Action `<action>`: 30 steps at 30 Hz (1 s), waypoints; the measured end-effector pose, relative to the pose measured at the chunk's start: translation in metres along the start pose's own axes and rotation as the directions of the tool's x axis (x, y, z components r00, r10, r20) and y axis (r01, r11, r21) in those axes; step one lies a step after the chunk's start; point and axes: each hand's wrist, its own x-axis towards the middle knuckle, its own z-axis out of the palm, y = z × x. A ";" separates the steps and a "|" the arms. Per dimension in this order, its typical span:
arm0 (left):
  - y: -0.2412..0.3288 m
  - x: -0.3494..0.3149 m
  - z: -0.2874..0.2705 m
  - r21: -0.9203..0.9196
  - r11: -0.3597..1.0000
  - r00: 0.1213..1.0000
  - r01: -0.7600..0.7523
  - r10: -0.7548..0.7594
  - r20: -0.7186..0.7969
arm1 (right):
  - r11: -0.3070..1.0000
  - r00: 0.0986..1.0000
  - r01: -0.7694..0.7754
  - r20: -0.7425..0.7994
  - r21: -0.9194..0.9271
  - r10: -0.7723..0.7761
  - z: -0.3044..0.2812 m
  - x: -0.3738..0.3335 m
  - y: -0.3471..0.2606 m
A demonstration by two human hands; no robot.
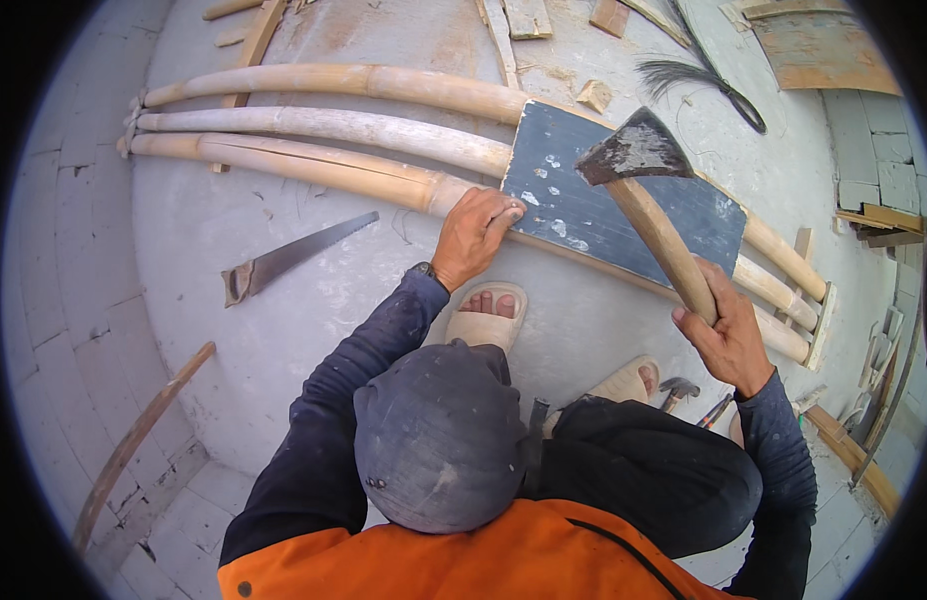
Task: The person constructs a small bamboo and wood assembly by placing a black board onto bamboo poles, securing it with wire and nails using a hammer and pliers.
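My right hand (728, 335) grips the wooden handle of an axe (646, 215), whose dark, worn head is raised over a dark blue-grey board (573, 180) spotted with white. The board lies across three bamboo poles (383, 85), tied together at their left ends and joined by a strip at the right. My left hand (475, 235) is closed at the board's near-left corner, beside the nearest pole. Its thumb and fingers are pinched together; whatever may be between them is too small to make out.
A handsaw (298, 262) lies on the floor to the left, below the poles. A hammer (678, 388) rests near my right foot. Wood offcuts (528, 18) and a black bundle of strands (708, 80) lie beyond the poles. A curved stick (138, 440) leans at the left wall.
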 end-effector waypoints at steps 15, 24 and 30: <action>-0.002 -0.004 0.015 0.077 0.994 0.991 -0.074 0.082 -0.107 | 0.995 0.972 -0.028 0.230 -0.100 0.051 0.043 0.029 0.008; -0.002 -0.005 0.015 0.140 0.988 0.992 -0.068 0.081 -0.094 | 0.984 0.972 0.049 0.236 -0.170 -0.008 0.060 0.041 0.012; -0.002 -0.007 0.018 0.140 0.988 0.993 -0.058 0.072 -0.094 | 0.989 0.989 0.129 0.082 -0.069 -0.123 0.058 0.034 0.004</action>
